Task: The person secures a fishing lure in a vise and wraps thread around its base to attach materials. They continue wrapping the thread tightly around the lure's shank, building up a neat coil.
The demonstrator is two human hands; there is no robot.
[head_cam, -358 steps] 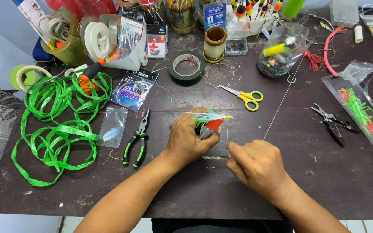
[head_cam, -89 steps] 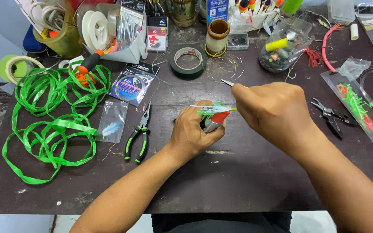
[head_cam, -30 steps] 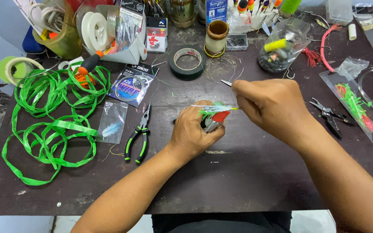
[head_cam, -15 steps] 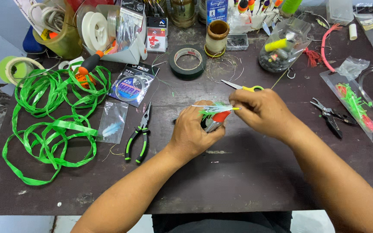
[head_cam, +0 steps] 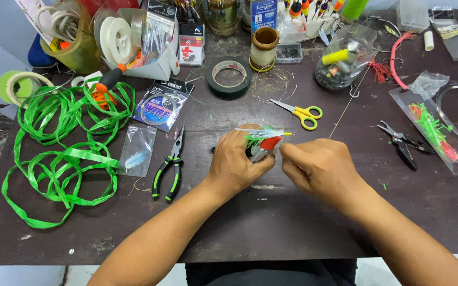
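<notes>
My left hand point(head_cam: 235, 161) grips a small fishing lure point(head_cam: 263, 139) with green, red and pale feathers and a silvery body, held just above the dark table point(head_cam: 271, 222). My right hand point(head_cam: 322, 167) is right beside it, its fingertips pinched at the lure's right side, apparently on a thin thread that is too fine to make out. Yellow-handled scissors point(head_cam: 300, 112) lie just beyond the two hands.
Green-handled pliers point(head_cam: 168, 168) and a small bag with a feather point(head_cam: 137, 150) lie left of my hands. A tangle of green ribbon point(head_cam: 59, 153) covers the left side. Black pliers point(head_cam: 400, 142) and a clear lure pack point(head_cam: 433, 130) lie right. Tape roll point(head_cam: 228, 76), jars and spools crowd the back.
My right hand has come down from above the scissors to the lure's right side. My left hand keeps the lure in the same place.
</notes>
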